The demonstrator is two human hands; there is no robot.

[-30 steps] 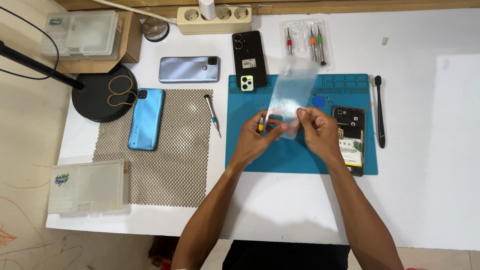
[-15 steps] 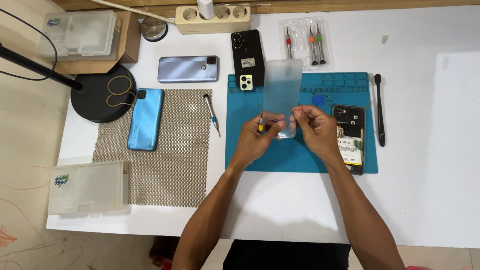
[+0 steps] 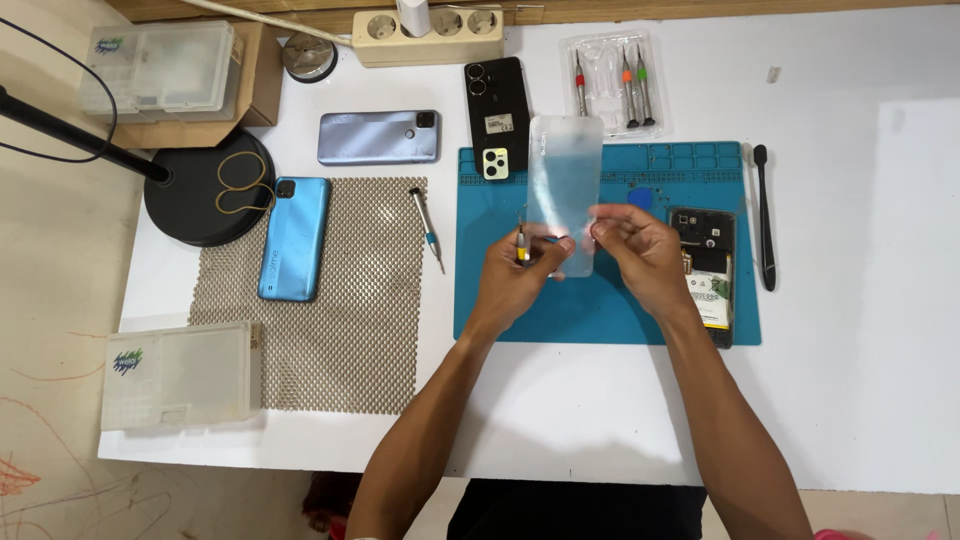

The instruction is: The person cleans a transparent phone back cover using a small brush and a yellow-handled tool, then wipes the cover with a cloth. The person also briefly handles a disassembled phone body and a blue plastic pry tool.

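Left hand (image 3: 515,275): you pinch the clear phone cover's (image 3: 563,180) lower edge, a small screwdriver (image 3: 521,243) tucked in your fingers.
Right hand (image 3: 640,255): grips the cover's lower right edge.
Cover: held above the blue mat (image 3: 610,310).
Nearby: opened phone (image 3: 705,270) beside your right hand.

Both hands (image 3: 580,262) holding clear film (image 3: 563,190), blue mat (image 3: 620,300)

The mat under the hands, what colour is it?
The work mat is teal blue, seen clearly in the head view.
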